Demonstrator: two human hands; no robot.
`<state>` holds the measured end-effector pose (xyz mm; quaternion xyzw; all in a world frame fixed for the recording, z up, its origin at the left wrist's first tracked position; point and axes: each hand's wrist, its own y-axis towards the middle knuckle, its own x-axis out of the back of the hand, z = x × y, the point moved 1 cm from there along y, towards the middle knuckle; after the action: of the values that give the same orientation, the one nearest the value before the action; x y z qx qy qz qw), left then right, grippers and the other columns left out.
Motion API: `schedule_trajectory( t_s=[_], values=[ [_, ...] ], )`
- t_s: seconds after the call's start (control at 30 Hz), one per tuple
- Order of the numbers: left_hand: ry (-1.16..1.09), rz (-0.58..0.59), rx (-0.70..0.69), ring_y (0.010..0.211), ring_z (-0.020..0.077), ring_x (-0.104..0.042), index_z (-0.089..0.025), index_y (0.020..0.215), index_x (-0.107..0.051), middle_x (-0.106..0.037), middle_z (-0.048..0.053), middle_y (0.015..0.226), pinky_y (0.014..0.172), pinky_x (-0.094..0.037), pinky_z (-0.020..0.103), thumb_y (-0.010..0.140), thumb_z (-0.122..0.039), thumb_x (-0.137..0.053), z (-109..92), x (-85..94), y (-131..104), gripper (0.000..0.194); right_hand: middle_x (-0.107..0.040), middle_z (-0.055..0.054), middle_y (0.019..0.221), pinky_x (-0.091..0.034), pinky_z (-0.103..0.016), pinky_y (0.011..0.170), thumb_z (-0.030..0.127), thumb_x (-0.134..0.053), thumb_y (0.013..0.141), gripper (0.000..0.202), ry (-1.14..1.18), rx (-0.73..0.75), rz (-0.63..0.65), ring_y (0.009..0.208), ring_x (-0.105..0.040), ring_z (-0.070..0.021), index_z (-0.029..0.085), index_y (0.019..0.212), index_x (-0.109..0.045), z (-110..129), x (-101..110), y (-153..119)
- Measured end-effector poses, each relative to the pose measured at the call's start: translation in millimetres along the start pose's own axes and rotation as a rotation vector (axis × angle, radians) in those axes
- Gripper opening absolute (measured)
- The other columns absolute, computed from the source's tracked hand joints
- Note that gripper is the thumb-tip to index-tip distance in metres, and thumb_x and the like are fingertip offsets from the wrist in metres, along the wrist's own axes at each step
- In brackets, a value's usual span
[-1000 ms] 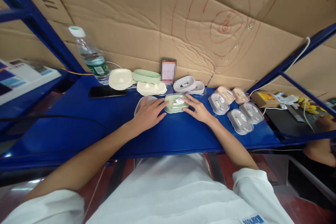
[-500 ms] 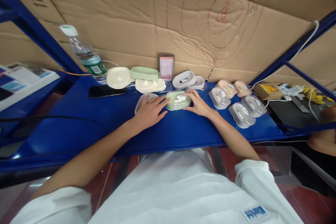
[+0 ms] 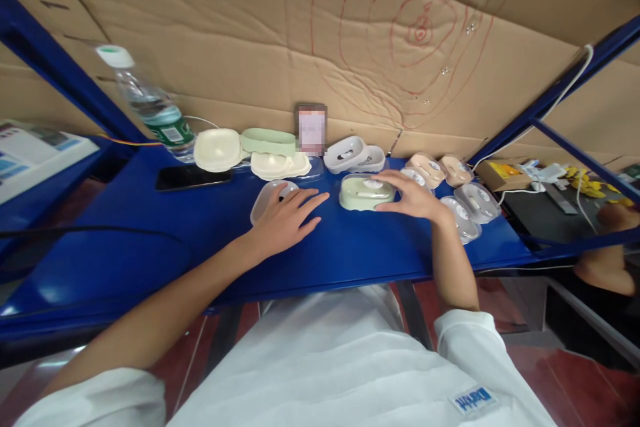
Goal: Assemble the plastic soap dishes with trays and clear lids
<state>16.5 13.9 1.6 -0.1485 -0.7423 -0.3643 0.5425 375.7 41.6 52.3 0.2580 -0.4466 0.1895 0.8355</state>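
My right hand [image 3: 414, 199] grips the right end of a pale green soap box [image 3: 357, 199] with a clear lid and a white label, held just at or above the blue table. My left hand [image 3: 287, 219] is open, fingers spread. It lies over a translucent piece [image 3: 261, 202], perhaps a clear lid, which its fingers partly hide; I cannot tell if they touch. Behind the hands, a green soap box base [image 3: 269, 141] rests on cream soap box parts [image 3: 219, 149]. Grey soap box parts [image 3: 345, 154] lean together near the cardboard wall.
Several lidded grey and peach soap boxes [image 3: 477, 203] stand at the right, partly behind my right hand. A black phone [image 3: 193, 178] lies at the left beside a water bottle [image 3: 167, 125]. An upright pixelated card [image 3: 311, 130] stands at the back. Another person's arm [image 3: 603, 268] shows at far right.
My right hand has moved right with the green soap box, away from my left hand. My left hand stays over the translucent piece. The view has shifted slightly.
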Motion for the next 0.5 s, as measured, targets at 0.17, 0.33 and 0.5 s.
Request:
schedule_trajectory(
  t_s=[0.17,0.33,0.5],
  values=[
    [-0.004,0.02,-0.022,0.138,0.0331,-0.064,-0.028,0.154,-0.062,-0.068,0.013,0.15,0.133,-0.024,0.062,0.111,-0.034,-0.049,-2.0,-3.9,-0.6,0.046,-0.069,-0.009,0.149,-0.057,-0.057,0.113,0.064,-0.086,0.085,0.071,-0.057,-0.197,-0.32,0.138,-0.063,-0.037,0.03,0.145,-0.071,-22.7,46.7,-30.3],
    [-0.027,-0.006,-0.048,0.137,0.0339,-0.064,-0.027,0.146,-0.069,-0.072,0.013,0.141,0.133,-0.018,0.065,0.11,-0.035,-0.051,-0.6,-9.3,0.2,0.041,-0.066,-0.012,0.154,-0.067,-0.049,0.095,0.064,-0.082,0.086,0.074,0.011,-0.375,-0.629,0.139,-0.061,-0.0354,0.027,0.148,-0.067,-23.2,16.6,-40.4],
    [0.003,-0.015,-0.055,0.137,0.0327,-0.063,-0.026,0.142,-0.071,-0.073,0.013,0.141,0.135,-0.012,0.065,0.112,-0.037,-0.049,2.4,-12.3,-0.3,0.039,-0.066,-0.012,0.153,-0.063,-0.052,0.105,0.065,-0.083,0.084,0.073,0.178,-0.4,-0.589,0.14,-0.062,-0.0355,0.028,0.145,-0.07,-15.2,-23.6,-35.5]
  ],
)
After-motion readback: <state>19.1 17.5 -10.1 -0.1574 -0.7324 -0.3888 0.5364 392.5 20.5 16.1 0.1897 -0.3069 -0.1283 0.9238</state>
